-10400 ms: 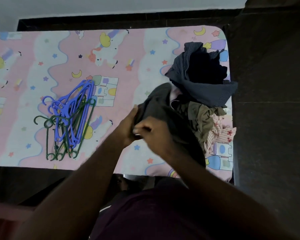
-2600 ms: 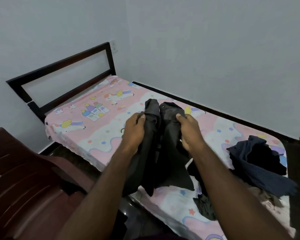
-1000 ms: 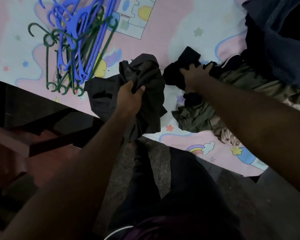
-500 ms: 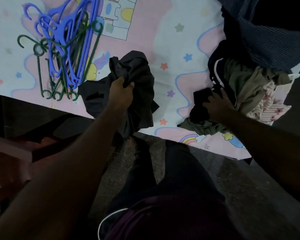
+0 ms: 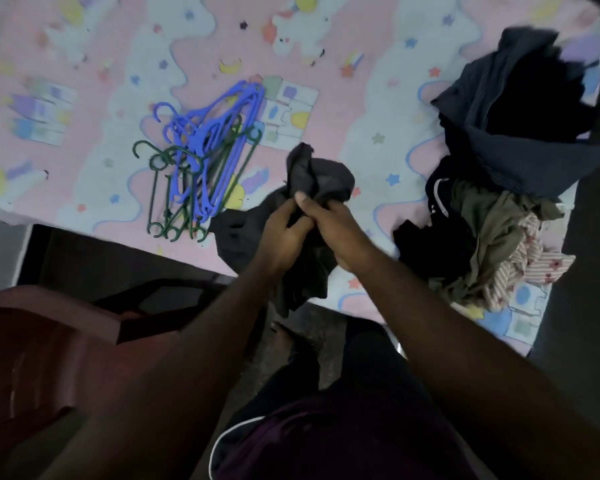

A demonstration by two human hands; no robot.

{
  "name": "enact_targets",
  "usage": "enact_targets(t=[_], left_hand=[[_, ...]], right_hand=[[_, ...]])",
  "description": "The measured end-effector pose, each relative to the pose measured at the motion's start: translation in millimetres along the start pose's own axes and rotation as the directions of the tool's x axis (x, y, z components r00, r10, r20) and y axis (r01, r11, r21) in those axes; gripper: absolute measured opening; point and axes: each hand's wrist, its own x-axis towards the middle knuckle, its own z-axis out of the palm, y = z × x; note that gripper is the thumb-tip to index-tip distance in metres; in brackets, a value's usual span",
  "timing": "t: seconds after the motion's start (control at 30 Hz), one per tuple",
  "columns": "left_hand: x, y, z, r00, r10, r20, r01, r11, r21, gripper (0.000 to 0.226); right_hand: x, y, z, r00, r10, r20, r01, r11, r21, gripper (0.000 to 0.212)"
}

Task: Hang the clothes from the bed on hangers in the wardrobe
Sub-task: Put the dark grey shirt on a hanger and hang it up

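**Two-handed hold at the near edge**

Gripping side by side, the left hand (image 5: pixel 283 235) and the right hand (image 5: pixel 338 232) both had their fingers curled into the crumpled dark grey cloth garment (image 5: pixel 321 178), and the hands touched each other. The garment bunched up above the knuckles over the near edge of the bed (image 5: pixel 371 299), and its lower folds hung past that edge toward the dark floor (image 5: pixel 326 344).

A pink and white cartoon-print sheet (image 5: pixel 343 109) covered the bed. Left of the garment, near the near edge, blue plastic hangers (image 5: pixel 219 143) lay stacked on dark green plastic hangers (image 5: pixel 163 192), with their hooks turned left. A heap of mixed clothes (image 5: pixel 499 209) in navy, black, olive and red stripes filled the right end down to the near right corner.

Bare sheet showed between garment and heap, and across the far side. A reddish-brown plastic chair (image 5: pixel 49 341) stood close to the near edge on the left.
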Motion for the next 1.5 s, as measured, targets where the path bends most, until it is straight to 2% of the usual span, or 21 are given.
enact_targets(t=[0.07,0.13,0.23,0.3,0.4,0.5,0.57,0.63,0.67,0.73,0.8,0.83,0.93,0.97,1.03,1.1,1.13,1.23,1.3,1.4,1.5], left_hand=[[-18,4,-24,0.998,-0.066,-0.015,0.063,0.989,-0.136,0.018],[-34,6,-57,0.993,-0.101,-0.067,0.089,0.983,-0.163,0.017],[-48,13,-117,0.979,0.027,-0.203,0.005,0.987,0.158,0.025],[-58,28,-164,0.948,0.185,-0.258,-0.100,0.946,0.308,0.018],[-68,55,-231,0.887,0.268,-0.375,-0.128,0.925,0.358,0.011],[-76,79,-284,0.866,0.237,-0.440,-0.200,0.971,0.129,0.019],[-89,99,-304,0.857,0.340,-0.387,-0.301,0.940,0.159,0.025],[-99,115,-316,0.882,0.418,-0.219,-0.275,0.833,0.481,0.027],[-102,121,-318,0.902,0.406,-0.145,-0.209,0.706,0.676,0.029],[-103,124,-325,0.884,0.438,-0.163,-0.091,0.502,0.860,0.033],[-104,124,-334,0.794,0.541,-0.278,-0.032,0.494,0.869,0.028],[-105,124,-338,0.758,0.569,-0.318,-0.016,0.504,0.864,0.026],[-108,125,-340,0.785,0.546,-0.292,0.043,0.423,0.905,0.028],[-109,123,-337,0.775,0.562,-0.288,0.039,0.411,0.911,0.027],[-109,119,-327,0.700,0.648,-0.300,-0.008,0.427,0.904,0.023],[-111,117,-319,0.590,0.729,-0.347,-0.111,0.499,0.859,0.018],[-110,114,-319,0.590,0.731,-0.343,-0.135,0.508,0.851,0.014],[-106,102,-314,0.777,0.595,-0.204,-0.062,0.395,0.917,0.004],[-103,88,-307,0.793,0.560,-0.241,-0.030,0.430,0.903,0.009],[-100,75,-299,0.710,0.588,-0.388,-0.089,0.622,0.778,0.016],[-94,64,-303,0.798,0.513,-0.316,-0.173,0.698,0.695,0.034]], right_hand=[[-15,-3,24,0.997,-0.014,-0.077,0.011,0.999,-0.038,0.023],[-24,-11,38,0.995,-0.043,-0.092,0.031,0.991,-0.131,0.023],[-30,-35,42,0.986,-0.141,-0.094,0.108,0.950,-0.293,0.028],[-40,-64,43,0.965,-0.231,-0.123,0.174,0.917,-0.360,0.015],[-59,-122,47,0.883,-0.431,-0.185,0.292,0.813,-0.503,0.023],[-86,-182,61,0.744,-0.666,-0.052,0.425,0.532,-0.733,0.014],[-109,-212,71,0.704,-0.702,0.103,0.414,0.288,-0.864,0.016],[-125,-231,76,0.725,-0.654,0.216,0.318,0.040,-0.947,0.021],[-130,-237,78,0.728,-0.649,0.219,0.255,-0.040,-0.966,0.019],[-139,-244,77,0.645,-0.731,0.224,0.215,-0.108,-0.971,0.025],[-151,-248,74,0.456,-0.860,0.229,0.280,-0.106,-0.954,0.038],[-155,-249,67,0.411,-0.883,0.228,0.289,-0.110,-0.951,0.039],[-165,-234,39,0.670,-0.734,0.108,0.050,-0.101,-0.994,0.033],[-166,-227,29,0.678,-0.732,0.066,0.010,-0.081,-0.997,0.030],[-171,-214,20,0.572,-0.820,-0.022,0.033,0.049,-0.998,0.030],[-177,-206,20,0.396,-0.910,-0.120,0.124,0.182,-0.975,0.032],[-180,-203,20,0.400,-0.906,-0.136,0.135,0.205,-0.969,0.031],[-177,-185,9,0.635,-0.761,-0.132,0.033,0.197,-0.980,0.023],[-174,-171,2,0.635,-0.751,-0.183,0.020,0.253,-0.967,0.024],[-175,-160,6,0.564,-0.792,-0.233,0.063,0.323,-0.944,0.025],[-175,-151,2,0.623,-0.730,-0.281,0.066,0.407,-0.911,0.026]])
